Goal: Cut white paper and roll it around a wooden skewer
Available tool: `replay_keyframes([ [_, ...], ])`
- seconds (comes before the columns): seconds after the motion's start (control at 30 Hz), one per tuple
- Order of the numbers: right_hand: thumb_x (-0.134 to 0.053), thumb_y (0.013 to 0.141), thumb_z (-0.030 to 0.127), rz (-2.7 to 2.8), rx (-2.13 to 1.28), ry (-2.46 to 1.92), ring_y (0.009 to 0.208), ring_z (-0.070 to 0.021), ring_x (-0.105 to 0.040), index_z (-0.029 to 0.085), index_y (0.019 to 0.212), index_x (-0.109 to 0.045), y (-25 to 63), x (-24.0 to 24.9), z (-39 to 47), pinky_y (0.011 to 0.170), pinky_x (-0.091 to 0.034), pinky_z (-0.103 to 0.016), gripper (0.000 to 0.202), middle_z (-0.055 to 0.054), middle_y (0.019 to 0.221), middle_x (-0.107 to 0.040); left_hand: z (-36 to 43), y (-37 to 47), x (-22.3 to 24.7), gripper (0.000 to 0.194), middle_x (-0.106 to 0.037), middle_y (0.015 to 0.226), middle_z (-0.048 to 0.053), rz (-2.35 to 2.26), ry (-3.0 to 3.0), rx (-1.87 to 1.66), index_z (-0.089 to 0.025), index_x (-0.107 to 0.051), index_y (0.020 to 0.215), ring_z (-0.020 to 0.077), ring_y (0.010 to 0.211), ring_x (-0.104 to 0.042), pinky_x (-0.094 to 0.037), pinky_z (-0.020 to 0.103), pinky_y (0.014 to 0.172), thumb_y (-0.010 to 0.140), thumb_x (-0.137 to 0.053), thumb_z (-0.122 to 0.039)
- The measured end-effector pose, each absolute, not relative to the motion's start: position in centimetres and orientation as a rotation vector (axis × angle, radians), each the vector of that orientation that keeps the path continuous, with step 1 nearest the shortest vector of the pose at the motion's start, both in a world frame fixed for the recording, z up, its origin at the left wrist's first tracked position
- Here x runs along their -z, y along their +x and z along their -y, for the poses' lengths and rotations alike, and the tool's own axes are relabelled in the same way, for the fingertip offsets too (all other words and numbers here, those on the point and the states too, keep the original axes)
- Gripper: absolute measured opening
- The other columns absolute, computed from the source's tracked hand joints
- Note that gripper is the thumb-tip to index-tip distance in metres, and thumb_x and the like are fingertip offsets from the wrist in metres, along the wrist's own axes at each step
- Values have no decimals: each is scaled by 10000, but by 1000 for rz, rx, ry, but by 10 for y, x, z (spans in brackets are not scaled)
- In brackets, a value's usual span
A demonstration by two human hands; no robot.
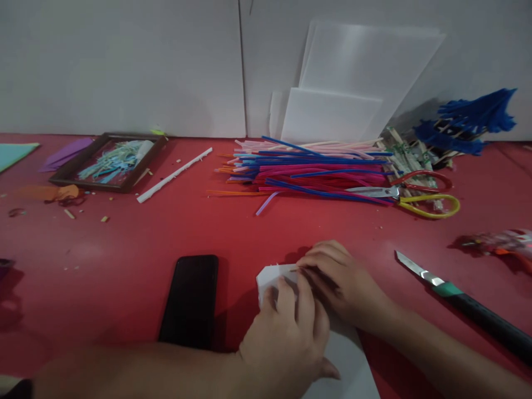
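A white sheet of card or foam board (349,360) with a cut-off corner lies on the red table in front of me. My left hand (286,332) rests on it with fingers spread, pressing the surface down near its far end. Close beside those fingertips, my right hand (336,277) is closed in a pinch at the sheet's far edge. A short, thin brown stick (293,270) pokes out from its fingertips; most of it is hidden. Left of my hands lies a black phone (189,299). A craft knife (453,296) with its blade out lies to the right.
Pipe cleaners (316,172) form a bundle at the back, with scissors (390,192) on their right end. White sheets (366,66) lean on the wall. A brown frame (108,185) holding paper shreds and a white strip (174,175) are back left. Blue crepe paper (477,116) stands back right.
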State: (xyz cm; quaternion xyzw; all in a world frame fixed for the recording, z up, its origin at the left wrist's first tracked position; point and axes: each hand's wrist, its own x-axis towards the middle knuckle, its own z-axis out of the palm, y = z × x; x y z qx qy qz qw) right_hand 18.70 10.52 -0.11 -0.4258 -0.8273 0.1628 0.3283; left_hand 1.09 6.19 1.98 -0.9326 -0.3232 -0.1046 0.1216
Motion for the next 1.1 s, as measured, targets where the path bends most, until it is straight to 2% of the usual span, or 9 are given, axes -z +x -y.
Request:
replay_keyframes([
  [0.3,-463,944,126,2167,-399,-1148,845,-199,-626,208,1045,-574,187,5,-104,721,-518,-357,171,-66,919,-691,-61,11,-21,879,-706,1137,236,950,-2713,320,-93,-707,1073,353,928,-702,-607,421,708,586,-693,-825],
  [0.5,-454,941,129,2158,-397,-1160,783,-189,-622,207,1088,-562,188,5,-104,680,-518,-342,198,-51,855,-666,-62,11,-19,856,-708,1138,232,956,-2721,310,-101,-708,1077,357,925,-700,-604,432,714,588,-718,-803],
  [0.9,-457,928,149,2145,-448,-1190,764,-197,-641,216,1090,-604,187,3,-105,660,-532,-355,229,-51,841,-679,-60,11,-21,846,-714,1142,206,998,-2711,316,-106,-710,1078,335,932,-696,-605,405,711,600,-709,-805],
  [1.1,-454,945,152,2153,-417,-1151,837,-206,-651,218,1017,-624,186,5,-105,715,-543,-377,196,-66,901,-703,-59,11,-20,841,-713,1151,200,1006,-2706,344,-105,-707,1100,329,926,-696,-608,405,724,607,-725,-786],
])
